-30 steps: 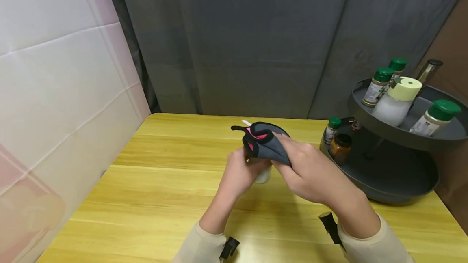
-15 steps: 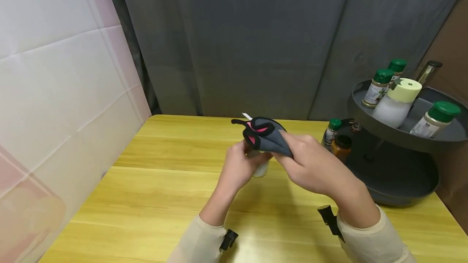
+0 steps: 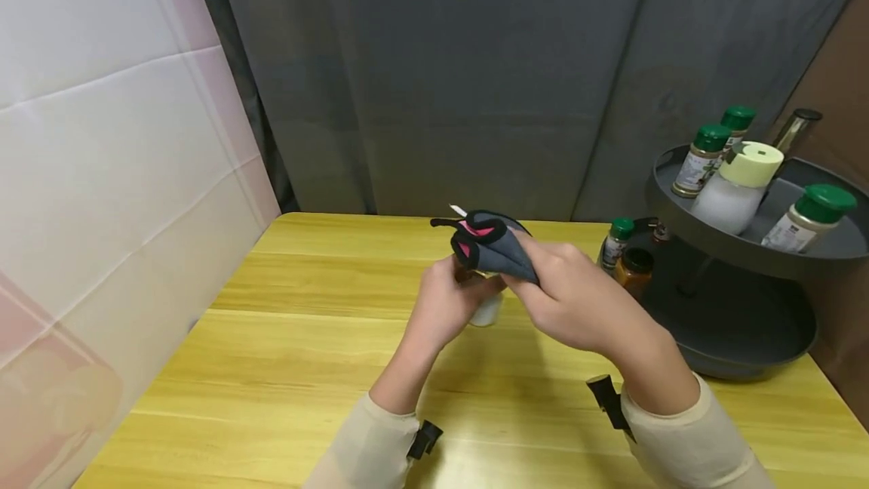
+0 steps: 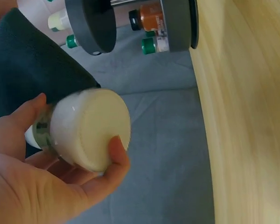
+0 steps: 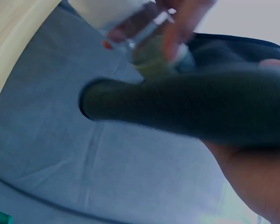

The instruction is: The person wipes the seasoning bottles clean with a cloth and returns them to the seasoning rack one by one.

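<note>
In the head view my left hand (image 3: 441,304) grips a clear seasoning bottle with white contents (image 3: 486,313), held over the table. The left wrist view shows the bottle's round pale base (image 4: 102,126), with one fingertip against it and the thumb along its side. My right hand (image 3: 566,293) holds a folded dark grey cloth (image 3: 508,256) with black edging and a pink underside. This cloth lies against the bottle's upper end and largely covers it in the head view. A pale greenish cap (image 5: 154,63) shows beside the cloth in the blurred right wrist view.
A two-tier dark grey round rack (image 3: 733,330) stands at the right. Its upper tier bears several green-capped jars (image 3: 801,219) and a pale-yellow-lidded bottle (image 3: 736,187); a brown jar (image 3: 633,272) sits below. The wooden table (image 3: 285,368) meets a grey curtain (image 3: 462,81) behind.
Both hands, with the bottle and cloth, have shifted slightly up in the head view. The cloth still covers the bottle's upper end, and both grips are kept.
</note>
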{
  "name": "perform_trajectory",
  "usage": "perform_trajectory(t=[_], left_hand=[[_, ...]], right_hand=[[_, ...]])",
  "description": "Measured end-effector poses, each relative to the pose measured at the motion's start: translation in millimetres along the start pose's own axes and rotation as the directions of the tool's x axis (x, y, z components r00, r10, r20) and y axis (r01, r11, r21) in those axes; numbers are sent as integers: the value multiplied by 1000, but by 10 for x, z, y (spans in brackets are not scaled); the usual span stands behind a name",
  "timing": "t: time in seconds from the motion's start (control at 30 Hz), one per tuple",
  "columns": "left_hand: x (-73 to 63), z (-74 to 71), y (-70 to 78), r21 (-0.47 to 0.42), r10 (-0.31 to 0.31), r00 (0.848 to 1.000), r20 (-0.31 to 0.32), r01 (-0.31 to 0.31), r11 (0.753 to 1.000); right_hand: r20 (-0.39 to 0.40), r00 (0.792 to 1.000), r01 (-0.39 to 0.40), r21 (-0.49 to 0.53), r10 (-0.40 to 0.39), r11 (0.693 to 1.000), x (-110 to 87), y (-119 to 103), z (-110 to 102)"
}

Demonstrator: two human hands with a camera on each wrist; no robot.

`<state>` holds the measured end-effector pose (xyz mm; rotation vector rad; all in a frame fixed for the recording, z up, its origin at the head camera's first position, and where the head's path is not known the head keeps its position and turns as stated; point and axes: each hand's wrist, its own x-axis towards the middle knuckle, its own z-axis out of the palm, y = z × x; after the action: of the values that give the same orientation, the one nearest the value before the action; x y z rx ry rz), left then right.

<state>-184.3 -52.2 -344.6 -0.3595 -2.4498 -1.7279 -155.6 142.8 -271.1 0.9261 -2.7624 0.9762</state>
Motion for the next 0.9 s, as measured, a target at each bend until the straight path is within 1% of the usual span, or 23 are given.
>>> perform_trajectory(t=[0.1, 0.17, 0.27, 0.37, 0.47, 0.53, 0.6, 0.67, 0.73, 0.77, 0.8, 0.83, 0.9], left_hand=[[-8, -6, 27, -15, 15, 1000, 24, -15, 1000], [-19, -5, 46, -26, 21, 999, 36, -21, 999], [-35, 1, 50, -26, 14, 999, 31, -13, 1000], [-53, 11, 28, -25, -4, 999, 33, 5, 1000], [-64, 12, 21, -33, 1, 999, 39, 0, 999], [-58, 1, 39, -47, 15, 999, 38, -13, 999], [-48, -14, 66, -47, 21, 999, 30, -20, 999], [-40, -29, 83, -44, 1, 1000, 24, 0, 999], [-36, -41, 80, -35, -22, 1000, 8, 22, 999], [-35, -46, 76, -24, -24, 1000, -4, 24, 999], [-36, -51, 71, -11, -17, 1000, -14, 16, 1000], [-37, -55, 62, 14, 7, 1000, -28, -6, 1000], [-38, -61, 59, 65, 76, 996, -52, -73, 995]], right_hand=[[-35, 999, 4, -7, -4, 1000, 64, -5, 14], [-50, 999, -14, -11, 13, 1000, 118, 0, 27], [-31, 998, -57, -25, 56, 998, 150, -15, 33], [5, 996, -88, -27, 88, 996, 110, -62, 8], [2, 997, -71, -18, 71, 997, 105, -103, -11], [-25, 999, -46, -16, 46, 999, 152, -107, -7], [-43, 998, -39, -26, 38, 999, 210, -103, 1], [-33, 997, -75, -44, 74, 996, 234, -113, -2], [1, 990, -141, -77, 142, 987, 215, -152, -6], [20, 986, -166, -101, 168, 981, 196, -185, -10], [33, 982, -178, -135, 183, 975, 175, -223, -12], [41, 983, -172, -169, 181, 971, 156, -264, -13], [40, 990, -126, -223, 139, 967, 147, -331, -11]])
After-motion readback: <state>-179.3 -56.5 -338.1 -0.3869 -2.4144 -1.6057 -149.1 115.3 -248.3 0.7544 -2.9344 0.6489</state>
